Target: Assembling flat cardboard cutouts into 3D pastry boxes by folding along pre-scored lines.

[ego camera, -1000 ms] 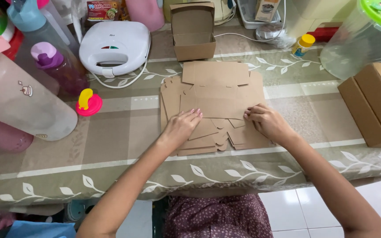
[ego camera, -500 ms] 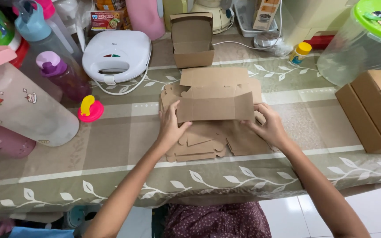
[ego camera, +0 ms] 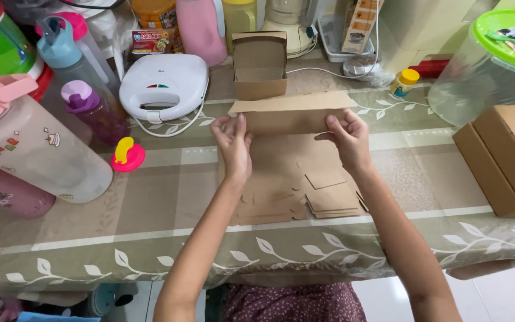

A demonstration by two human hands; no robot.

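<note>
Head view: flat cardboard blank [ego camera: 293,113] lifted above the stack of blanks [ego camera: 296,185] at bench [ego camera: 150,209] centre, pinched at its left end by left hand [ego camera: 233,146], at its right end by right hand [ego camera: 347,140]. Risk: uneven pressure, crooked crease or torn flap.

Setting: home kitchen or dining table. Evidence: leaf-patterned tablecloth [ego camera: 150,238]; white sandwich maker [ego camera: 163,86] at 11 o'clock; blender base [ego camera: 290,24] at 12; drink bottles [ego camera: 84,101] and pink-lidded jug [ego camera: 31,149] at 9–10; green-lidded plastic jar [ego camera: 490,65] at 2; white tiled floor [ego camera: 508,295] below.
</note>
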